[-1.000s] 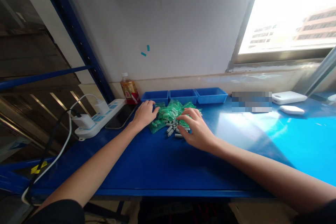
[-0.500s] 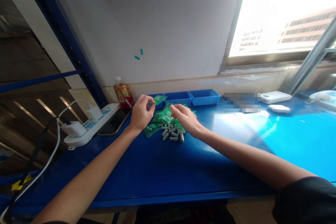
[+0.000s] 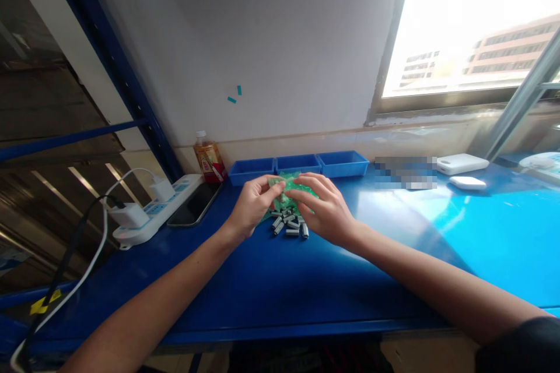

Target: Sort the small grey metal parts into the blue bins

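My left hand [image 3: 254, 204] pinches a small green clear-plastic bag [image 3: 277, 185] between thumb and fingertips; what lies inside it is too small to tell. Facing it, my right hand [image 3: 326, 210] has its fingers bent and apart, the tips close to the bag; whether they touch it I cannot tell. Behind and below both hands lies a pile of green plastic bags [image 3: 292, 176], largely covered by them. Several short silvery metal cylinders [image 3: 292, 232] lie loose on the blue table in front of the pile.
Three blue bins [image 3: 297, 163] stand in a row along the wall. On the left are a drink bottle [image 3: 210, 157], a phone [image 3: 195, 207] and a white power strip [image 3: 140, 236] with plugs and cables. White devices [image 3: 462, 163] sit at the back right of the blue table [image 3: 262, 303].
My left hand has moved right and down with the green bag, toward the right hand. The right hand's fingers have spread and come up to the bag. The camera has shifted slightly.
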Demonstrator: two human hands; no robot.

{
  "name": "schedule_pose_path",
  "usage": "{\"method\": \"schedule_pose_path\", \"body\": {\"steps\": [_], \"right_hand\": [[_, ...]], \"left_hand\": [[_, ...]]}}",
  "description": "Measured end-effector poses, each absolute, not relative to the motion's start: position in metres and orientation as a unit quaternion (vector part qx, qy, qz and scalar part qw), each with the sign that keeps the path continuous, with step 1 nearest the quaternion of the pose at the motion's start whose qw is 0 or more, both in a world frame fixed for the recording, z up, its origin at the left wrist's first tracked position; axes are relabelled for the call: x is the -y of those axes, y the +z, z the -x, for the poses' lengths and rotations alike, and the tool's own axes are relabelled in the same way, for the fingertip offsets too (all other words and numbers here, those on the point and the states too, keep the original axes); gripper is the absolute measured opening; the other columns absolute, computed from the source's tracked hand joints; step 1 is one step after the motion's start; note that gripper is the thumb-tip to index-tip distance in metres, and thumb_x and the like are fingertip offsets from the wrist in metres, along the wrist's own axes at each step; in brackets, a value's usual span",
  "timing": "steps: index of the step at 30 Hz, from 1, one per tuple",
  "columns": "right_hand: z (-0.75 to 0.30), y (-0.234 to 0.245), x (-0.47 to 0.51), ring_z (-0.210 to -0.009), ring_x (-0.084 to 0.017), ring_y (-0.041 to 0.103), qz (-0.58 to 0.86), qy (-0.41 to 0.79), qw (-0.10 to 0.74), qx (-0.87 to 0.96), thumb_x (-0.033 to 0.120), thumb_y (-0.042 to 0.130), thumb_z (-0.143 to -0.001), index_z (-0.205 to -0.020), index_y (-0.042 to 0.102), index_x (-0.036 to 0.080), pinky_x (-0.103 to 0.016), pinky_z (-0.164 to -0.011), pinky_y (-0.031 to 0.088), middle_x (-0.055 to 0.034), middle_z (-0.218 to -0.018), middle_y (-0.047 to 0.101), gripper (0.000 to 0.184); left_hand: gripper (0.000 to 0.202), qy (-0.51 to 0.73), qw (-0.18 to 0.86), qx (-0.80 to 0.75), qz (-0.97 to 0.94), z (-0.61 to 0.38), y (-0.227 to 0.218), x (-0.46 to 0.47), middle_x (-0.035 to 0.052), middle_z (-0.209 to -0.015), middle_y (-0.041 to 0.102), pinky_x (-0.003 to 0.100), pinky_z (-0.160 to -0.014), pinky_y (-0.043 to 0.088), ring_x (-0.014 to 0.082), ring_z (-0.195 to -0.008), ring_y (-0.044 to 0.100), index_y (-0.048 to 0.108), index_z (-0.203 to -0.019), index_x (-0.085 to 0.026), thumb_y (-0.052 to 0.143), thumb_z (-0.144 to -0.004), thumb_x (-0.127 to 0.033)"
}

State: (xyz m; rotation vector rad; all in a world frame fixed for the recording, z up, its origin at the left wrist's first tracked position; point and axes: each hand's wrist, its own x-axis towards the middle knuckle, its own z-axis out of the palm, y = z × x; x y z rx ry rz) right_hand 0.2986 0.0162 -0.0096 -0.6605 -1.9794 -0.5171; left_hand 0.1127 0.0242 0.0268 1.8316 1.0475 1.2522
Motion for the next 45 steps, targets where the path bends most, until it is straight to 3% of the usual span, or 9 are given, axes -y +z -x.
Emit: {"method": "schedule_pose_path", "body": {"steps": [4,8,11,16,21,23,30,40,45], "right_hand": [[-0.293,-0.009,-0.016,-0.126,-0.027,0.041,0.278,-0.198,0.482,0.807,0.017,0.052,-0.086,-0.121,0.052,0.021,-0.044,-0.099,0.043,-0.0136,-0.131,0.047,0.035],[-0.299,-0.014,-0.023,-0.115,-0.027,0.046,0.327,-0.148,0.483,0.799,0.022,0.052,-0.087,-0.121,0.05,0.017,-0.044,-0.095,0.045,-0.0156,-0.121,0.05,0.035],[-0.303,-0.02,-0.029,-0.108,-0.027,0.048,0.365,-0.121,0.45,0.806,0.024,0.053,-0.086,-0.117,0.052,0.017,-0.045,-0.091,0.046,-0.0145,-0.114,0.052,0.032],[-0.301,-0.028,-0.034,-0.102,-0.026,0.048,0.397,-0.074,0.406,0.82,0.024,0.054,-0.085,-0.107,0.058,0.017,-0.043,-0.087,0.046,-0.0123,-0.106,0.055,0.023],[-0.297,-0.03,-0.03,-0.101,-0.026,0.047,0.392,-0.051,0.386,0.834,0.023,0.054,-0.085,-0.103,0.059,0.017,-0.042,-0.086,0.046,-0.0115,-0.102,0.056,0.02],[-0.296,-0.03,-0.029,-0.1,-0.025,0.047,0.384,-0.049,0.384,0.838,0.024,0.054,-0.086,-0.103,0.06,0.017,-0.042,-0.085,0.045,-0.0114,-0.102,0.056,0.019],[-0.293,-0.036,-0.031,-0.1,-0.025,0.047,0.374,-0.035,0.378,0.846,0.025,0.056,-0.086,-0.1,0.061,0.018,-0.042,-0.085,0.045,-0.0103,-0.098,0.056,0.017],[-0.292,-0.035,-0.03,-0.099,-0.025,0.046,0.371,-0.032,0.372,0.85,0.024,0.056,-0.086,-0.096,0.061,0.018,-0.042,-0.086,0.045,-0.0098,-0.095,0.057,0.013],[-0.291,-0.037,-0.03,-0.099,-0.025,0.046,0.374,-0.036,0.362,0.853,0.025,0.056,-0.087,-0.094,0.062,0.017,-0.041,-0.086,0.045,-0.0093,-0.094,0.057,0.012]], "left_hand": [[0.024,0.601,-0.12,-0.371,-0.697,-0.089,0.077,-0.031,0.002,-0.091,0.067,0.027,-0.07,0.048,0.0136,-0.071,0.058,0.068,-0.1,-0.022,0.06,-0.084,-0.039],[0.026,0.479,-0.291,-0.415,-0.717,-0.062,0.098,-0.068,0.0061,-0.114,0.062,0.041,-0.101,0.039,0.0249,-0.111,0.052,0.066,-0.11,-0.025,0.053,-0.088,-0.03],[0.044,0.336,-0.249,-0.499,-0.759,-0.053,0.061,-0.093,0.0132,-0.131,0.051,0.049,-0.106,0.033,0.0348,-0.126,0.039,0.061,-0.12,-0.018,0.059,-0.081,-0.038],[0.049,0.194,0.028,-0.559,-0.806,-0.055,-0.012,-0.099,0.0124,-0.112,0.066,0.041,-0.096,0.043,0.0308,-0.111,0.055,0.061,-0.118,-0.015,0.052,-0.082,-0.048],[0.044,0.317,0.193,-0.562,-0.739,-0.062,-0.021,-0.091,0.0077,-0.09,0.069,0.032,-0.074,0.05,0.0226,-0.083,0.065,0.058,-0.115,-0.016,0.059,-0.077,-0.038],[0.04,0.408,0.149,-0.542,-0.72,-0.065,-0.011,-0.085,0.0041,-0.082,0.066,0.029,-0.069,0.049,0.0187,-0.075,0.063,0.057,-0.114,-0.015,0.058,-0.078,-0.032],[0.021,0.589,-0.275,-0.388,-0.653,-0.067,0.066,-0.067,0.0054,-0.089,0.056,0.024,-0.063,0.047,0.0129,-0.074,0.054,0.065,-0.103,-0.015,0.053,-0.085,-0.018],[0.016,0.485,-0.136,-0.469,-0.725,-0.053,0.062,-0.069,-0.0001,-0.076,0.06,0.028,-0.07,0.048,0.0152,-0.071,0.057,0.066,-0.095,-0.02,0.059,-0.081,-0.021],[0.024,0.526,-0.271,-0.456,-0.665,-0.057,0.074,-0.082,0.0059,-0.092,0.06,0.029,-0.077,0.047,0.0162,-0.08,0.057,0.065,-0.104,-0.018,0.05,-0.086,-0.02]]}}
